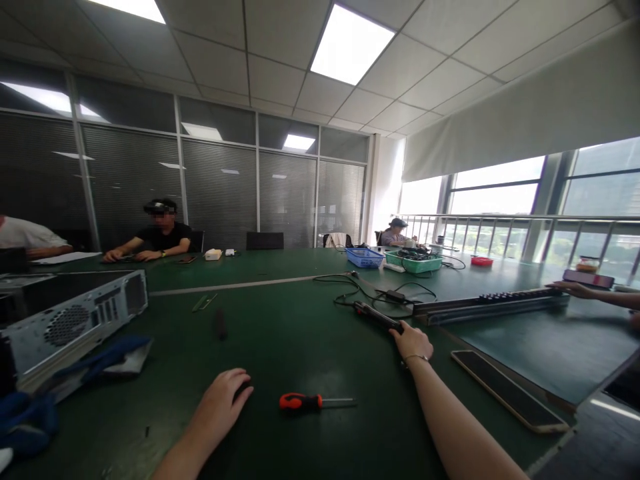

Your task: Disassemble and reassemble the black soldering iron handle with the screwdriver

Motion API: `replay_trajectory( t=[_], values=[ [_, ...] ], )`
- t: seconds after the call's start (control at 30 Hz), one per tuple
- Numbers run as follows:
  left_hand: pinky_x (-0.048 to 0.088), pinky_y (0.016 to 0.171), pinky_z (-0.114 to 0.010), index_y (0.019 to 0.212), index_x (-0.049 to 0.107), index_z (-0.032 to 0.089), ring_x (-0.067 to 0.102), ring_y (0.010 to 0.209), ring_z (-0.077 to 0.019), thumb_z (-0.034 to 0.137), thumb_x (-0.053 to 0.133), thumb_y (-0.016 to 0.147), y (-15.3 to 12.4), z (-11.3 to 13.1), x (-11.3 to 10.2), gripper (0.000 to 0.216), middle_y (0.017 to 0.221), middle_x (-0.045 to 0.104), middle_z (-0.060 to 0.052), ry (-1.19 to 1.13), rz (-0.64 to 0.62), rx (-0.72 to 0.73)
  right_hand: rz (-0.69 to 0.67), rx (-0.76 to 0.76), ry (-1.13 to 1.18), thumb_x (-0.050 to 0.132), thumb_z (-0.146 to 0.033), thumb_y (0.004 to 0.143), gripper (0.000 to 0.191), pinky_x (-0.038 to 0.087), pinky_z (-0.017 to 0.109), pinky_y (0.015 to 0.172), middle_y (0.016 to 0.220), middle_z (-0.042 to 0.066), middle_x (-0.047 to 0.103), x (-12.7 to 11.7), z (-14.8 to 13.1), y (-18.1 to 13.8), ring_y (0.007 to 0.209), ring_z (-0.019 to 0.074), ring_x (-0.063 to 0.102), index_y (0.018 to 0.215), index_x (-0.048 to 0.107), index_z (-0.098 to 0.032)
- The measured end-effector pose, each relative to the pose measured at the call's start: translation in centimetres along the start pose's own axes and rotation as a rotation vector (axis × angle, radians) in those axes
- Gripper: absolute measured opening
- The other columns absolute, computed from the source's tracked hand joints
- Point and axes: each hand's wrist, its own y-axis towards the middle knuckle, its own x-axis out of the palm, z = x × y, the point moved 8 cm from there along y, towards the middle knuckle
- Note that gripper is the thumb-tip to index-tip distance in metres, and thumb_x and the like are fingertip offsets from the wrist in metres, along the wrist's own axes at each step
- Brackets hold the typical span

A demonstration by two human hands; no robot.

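My left hand (223, 403) rests palm down on the green table (280, 333), covering a small dark object I cannot make out. Just right of it lies a screwdriver (313, 401) with a red and black handle, its shaft pointing right. My right hand (413, 341) reaches forward and grips the near end of a long black electric screwdriver (376, 315), whose cable runs back to a black adapter (397, 295). A long dark rail with a row of keys (493, 304) lies right of that tool.
An open desktop computer case (70, 317) sits at the left with blue cloth (107, 353) beside it. A phone (507, 389) lies near the right edge. Blue (364, 257) and green baskets (414, 261) stand farther back. Other people sit across; another person's hand (575, 289) touches the rail.
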Motion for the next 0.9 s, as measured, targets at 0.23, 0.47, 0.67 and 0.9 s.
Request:
replay_trajectory(
  t=[0.23,0.47,0.67,0.9],
  values=[
    [0.046,0.095,-0.044,0.104,0.069,0.024,0.057,0.11,-0.027,0.04,0.049,0.084,-0.1,-0.2,0.1,0.032,0.116,0.064,-0.007,-0.011,-0.003,0.0,0.031,0.044,-0.075,0.039,-0.057,0.084,0.051,0.041,0.043,0.074,0.107,0.016,0.061,-0.1,2.5,0.9,0.1,0.0317,0.058,0.123,0.054,-0.028],
    [0.044,0.097,-0.042,0.109,0.067,0.021,0.054,0.113,-0.0265,0.042,0.048,0.084,0.0,0.0,0.3,0.038,0.12,0.061,-0.007,0.025,-0.087,-0.05,0.135,-0.044,-0.139,0.05,-0.046,0.081,0.048,0.026,0.046,0.095,0.115,0.008,0.059,-0.3,1.0,0.7,0.111,0.0283,0.049,0.126,0.051,-0.029],
    [0.043,0.098,-0.041,0.11,0.067,0.021,0.054,0.114,-0.0266,0.044,0.047,0.084,0.1,0.1,0.3,0.04,0.122,0.06,-0.006,0.034,-0.106,-0.076,0.102,-0.1,-0.144,0.053,-0.036,0.08,0.041,0.035,0.039,0.085,0.11,0.008,0.062,0.4,0.2,1.4,0.103,0.0252,0.055,0.121,0.055,-0.029],
    [0.043,0.098,-0.041,0.106,0.068,0.022,0.055,0.112,-0.0264,0.042,0.049,0.083,0.1,0.3,-0.1,0.037,0.119,0.062,-0.006,0.026,-0.091,-0.063,0.081,-0.082,-0.141,0.052,-0.034,0.081,0.042,0.038,0.039,0.08,0.109,0.011,0.062,0.8,0.4,1.9,0.102,0.0268,0.056,0.122,0.054,-0.027]
  ],
)
